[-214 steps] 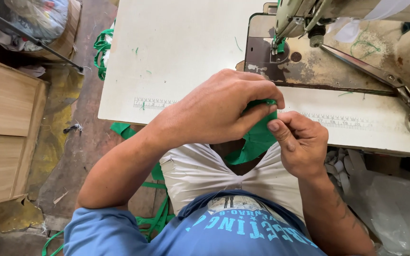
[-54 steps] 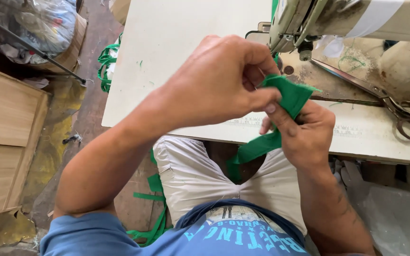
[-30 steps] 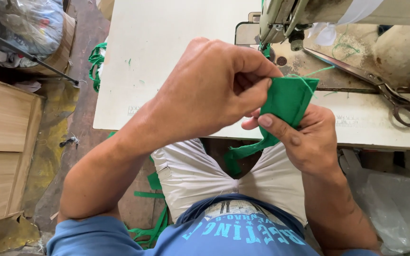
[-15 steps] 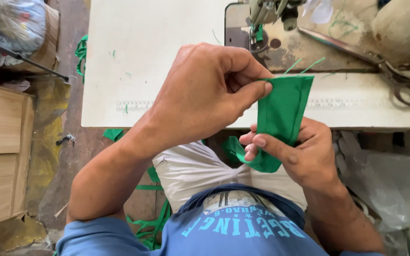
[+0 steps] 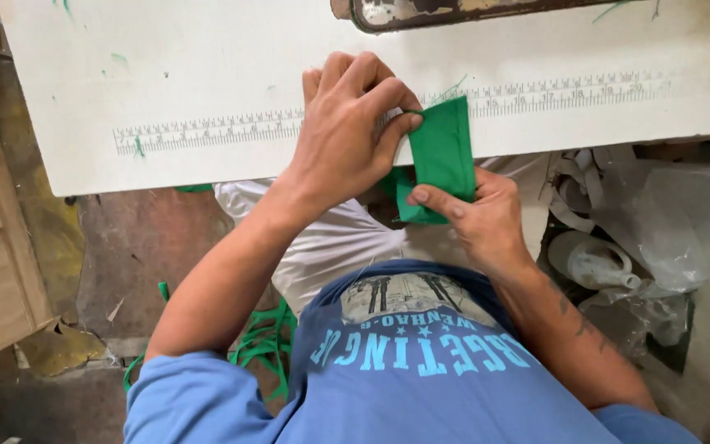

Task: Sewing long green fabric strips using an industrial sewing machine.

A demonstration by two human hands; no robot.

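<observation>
green fabric [image 5: 441, 156] lowered to table edge [image 5: 207, 168], both hands pinching.

Green fabric piece [image 5: 441, 156], white table [image 5: 207, 74], blue shirt [image 5: 404, 370] with light-blue lettering

The white wooden tabletop [image 5: 207, 74] is evenly, brightly lit without glare; soft shadow is cast beneath it, and slight blur is seen throughout
</observation>
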